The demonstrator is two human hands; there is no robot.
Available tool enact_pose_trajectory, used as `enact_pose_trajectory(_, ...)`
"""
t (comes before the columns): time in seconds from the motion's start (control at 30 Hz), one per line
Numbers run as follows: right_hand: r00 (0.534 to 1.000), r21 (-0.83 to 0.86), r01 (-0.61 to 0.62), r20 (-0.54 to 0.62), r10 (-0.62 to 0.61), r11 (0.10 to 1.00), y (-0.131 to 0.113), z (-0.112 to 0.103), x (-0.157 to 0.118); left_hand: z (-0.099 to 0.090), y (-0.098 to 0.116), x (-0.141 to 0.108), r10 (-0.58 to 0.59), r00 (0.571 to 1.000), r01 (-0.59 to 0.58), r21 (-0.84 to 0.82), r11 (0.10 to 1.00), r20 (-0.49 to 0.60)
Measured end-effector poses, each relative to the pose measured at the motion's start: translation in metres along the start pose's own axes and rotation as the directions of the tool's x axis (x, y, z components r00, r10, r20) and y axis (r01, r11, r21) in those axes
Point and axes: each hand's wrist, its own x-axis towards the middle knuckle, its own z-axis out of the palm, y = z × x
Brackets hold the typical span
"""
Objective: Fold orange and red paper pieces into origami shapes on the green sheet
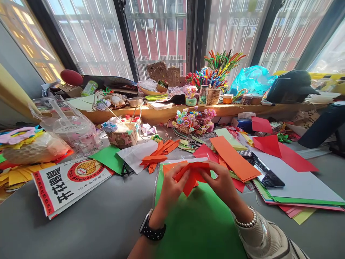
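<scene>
Between my two hands is a partly folded sheet of orange paper (192, 175), held above a green sheet (199, 223) on the table. My left hand (174, 185) pinches its left side, thumb in front, and my right hand (222, 181) grips its right side. A pointed corner of the paper hangs down between the thumbs. Just beyond my left hand lies a heap of folded orange paper strips (159, 154). Flat orange strips (235, 158) lie beyond my right hand, over red paper.
A phone (262, 169) rests on stacked coloured sheets (299, 180) at the right. On the left are a printed paper bag (72, 183), a bagged drink cup (75, 133) and a flower-trimmed box (122, 135). Pipe cleaners (225, 63) and jars line the window sill.
</scene>
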Motion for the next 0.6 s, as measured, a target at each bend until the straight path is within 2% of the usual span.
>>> enact_pose_trajectory(0.13, 1.000, -0.028, 0.009, -0.012, -0.010, 1.000, -0.006, -0.002, -0.001, 0.002, 0.004, -0.001, 0.111, 0.990, -0.097, 0.154, 0.983, -0.085)
enact_pose_trajectory(0.3, 0.995, -0.051, 0.042, -0.088, -0.047, 0.998, -0.012, -0.003, -0.002, 0.006, 0.013, -0.007, 0.279, 0.952, -0.210, 0.390, 0.897, -0.128)
enact_pose_trajectory(0.47, 0.984, -0.113, 0.096, -0.137, -0.111, 0.989, -0.013, -0.003, -0.004, 0.008, 0.020, -0.010, 0.478, 0.864, -0.322, 0.553, 0.769, -0.161)
enact_pose_trajectory(0.6, 0.972, -0.156, 0.144, -0.161, -0.169, 0.977, -0.013, -0.001, -0.005, 0.011, 0.020, -0.010, 0.602, 0.791, -0.403, 0.649, 0.645, -0.107)
